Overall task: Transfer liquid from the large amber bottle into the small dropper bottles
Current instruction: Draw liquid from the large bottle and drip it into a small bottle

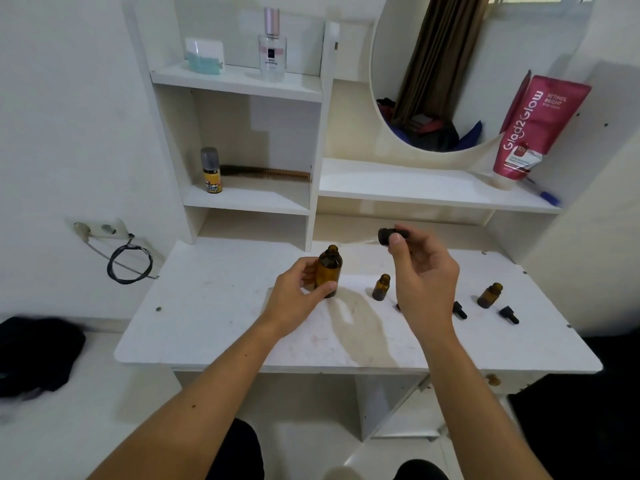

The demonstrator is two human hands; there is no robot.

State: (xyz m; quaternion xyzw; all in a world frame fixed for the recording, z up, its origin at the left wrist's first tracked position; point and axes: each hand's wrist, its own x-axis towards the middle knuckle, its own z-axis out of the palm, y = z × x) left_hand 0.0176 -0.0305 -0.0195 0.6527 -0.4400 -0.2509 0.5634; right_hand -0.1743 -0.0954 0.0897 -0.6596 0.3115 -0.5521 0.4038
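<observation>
With our left hand (299,289) steadying the uncapped large amber glass bottle (328,270) and right hand (424,271) pinching its black cap (387,235), we should pour slowly, lip close over the near small amber dropper bottle (381,287)

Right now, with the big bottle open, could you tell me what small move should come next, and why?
Probably set the black cap down on the table. The right hand is occupied pinching it, while the left hand holds the big amber bottle upright and open. Two small bottles stand uncapped, ready; freeing the right hand would help steady one.
</observation>
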